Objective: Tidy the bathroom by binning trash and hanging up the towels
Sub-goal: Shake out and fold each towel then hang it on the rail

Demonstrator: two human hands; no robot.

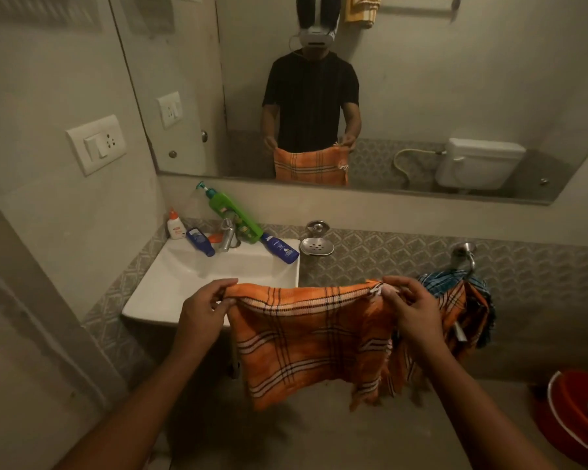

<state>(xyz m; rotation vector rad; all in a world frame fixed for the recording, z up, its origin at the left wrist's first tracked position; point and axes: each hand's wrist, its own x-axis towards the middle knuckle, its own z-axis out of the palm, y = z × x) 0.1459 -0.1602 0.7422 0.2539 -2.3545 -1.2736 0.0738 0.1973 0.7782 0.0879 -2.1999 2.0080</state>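
Note:
An orange checked towel hangs spread out in front of me, just below the sink's front edge. My left hand pinches its top left corner. My right hand pinches the top right corner, near a white tag. The towel's lower edge hangs free above the floor. To the right, a metal towel ring on the tiled wall carries a blue checked towel and another orange cloth bunched together.
A white sink holds several bottles around the tap. A steel soap dish is fixed to the wall. A red bucket stands at the lower right. A mirror reflects a person and a toilet cistern.

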